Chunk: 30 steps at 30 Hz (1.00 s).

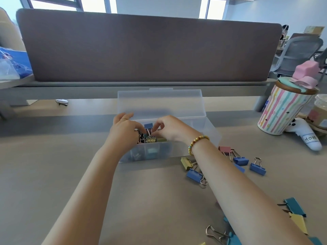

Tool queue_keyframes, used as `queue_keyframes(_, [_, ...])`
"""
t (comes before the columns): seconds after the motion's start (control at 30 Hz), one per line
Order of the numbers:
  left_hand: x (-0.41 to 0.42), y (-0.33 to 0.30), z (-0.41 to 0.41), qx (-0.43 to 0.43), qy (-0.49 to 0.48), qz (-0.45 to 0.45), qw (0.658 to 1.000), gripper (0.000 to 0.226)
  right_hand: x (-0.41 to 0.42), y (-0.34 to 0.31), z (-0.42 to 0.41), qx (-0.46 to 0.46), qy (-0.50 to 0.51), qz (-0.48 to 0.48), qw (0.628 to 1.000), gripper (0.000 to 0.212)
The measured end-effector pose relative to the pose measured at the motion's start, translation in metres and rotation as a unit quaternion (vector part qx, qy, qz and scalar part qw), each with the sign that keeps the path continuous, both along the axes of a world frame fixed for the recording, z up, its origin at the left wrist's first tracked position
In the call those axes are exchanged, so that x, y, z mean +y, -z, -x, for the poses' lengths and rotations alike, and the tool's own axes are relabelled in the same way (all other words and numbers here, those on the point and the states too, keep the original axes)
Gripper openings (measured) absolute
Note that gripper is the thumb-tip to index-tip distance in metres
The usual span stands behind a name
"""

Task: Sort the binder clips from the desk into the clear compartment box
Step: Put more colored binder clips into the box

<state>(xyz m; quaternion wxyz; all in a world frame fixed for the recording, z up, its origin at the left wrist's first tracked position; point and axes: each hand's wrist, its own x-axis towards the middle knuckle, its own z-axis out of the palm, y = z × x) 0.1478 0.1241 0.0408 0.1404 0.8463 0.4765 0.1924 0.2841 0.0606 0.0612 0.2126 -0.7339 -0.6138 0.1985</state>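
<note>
Head-worn camera looks forward and down, close over the desk (53,174).

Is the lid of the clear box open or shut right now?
Open. The lid stands up behind the clear compartment box, and both hands reach inside over the binder clips already in it.

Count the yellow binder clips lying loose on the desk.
2 yellow clips: one beside the box's front right corner, one at the far right near the bottom edge. The right arm may hide others.

Both forearms are bare, with no sleeves showing. The right wrist wears a bracelet (197,143) of round gold beads with a few turquoise ones.
</note>
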Motion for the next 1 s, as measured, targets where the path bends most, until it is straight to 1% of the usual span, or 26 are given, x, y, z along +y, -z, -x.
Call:
queue_keyframes(0.13, [0.001, 0.002, -0.001, 0.009, 0.012, 0.008, 1.000, 0.048, 0.004, 0.003, 0.006, -0.019, -0.011, 0.024, 0.999, 0.018])
queue_keyframes(0.23, [0.002, 0.002, -0.003, 0.016, 0.016, 0.004, 1.000, 0.047, 0.004, 0.000, 0.003, -0.003, -0.025, 0.040, 0.999, 0.018])
queue_keyframes(0.4, [0.002, 0.003, -0.005, -0.003, 0.030, 0.005, 1.000, 0.046, -0.003, -0.009, -0.013, 0.077, -0.016, 0.017, 0.997, 0.025])
queue_keyframes(0.57, [0.001, 0.004, -0.007, 0.018, 0.042, 0.021, 0.999, 0.037, -0.006, -0.015, -0.027, 0.126, 0.005, -0.001, 0.992, 0.013])
queue_keyframes(0.77, [-0.002, 0.004, -0.009, 0.034, 0.062, 0.016, 0.997, 0.040, -0.002, -0.020, -0.041, 0.112, 0.027, 0.035, 0.993, 0.012])
queue_keyframes(0.87, [-0.003, 0.005, -0.010, 0.027, 0.070, 0.013, 0.997, 0.038, 0.000, -0.025, -0.049, 0.159, 0.032, 0.027, 0.986, 0.014])
queue_keyframes(0.9, [-0.003, 0.005, -0.011, 0.027, 0.070, 0.012, 0.997, 0.037, 0.000, -0.026, -0.051, 0.162, 0.034, 0.027, 0.986, 0.014])
queue_keyframes(1.0, [-0.003, 0.007, -0.011, 0.033, 0.071, 0.019, 0.997, 0.037, 0.000, -0.025, -0.055, 0.139, 0.044, 0.027, 0.989, 0.010])
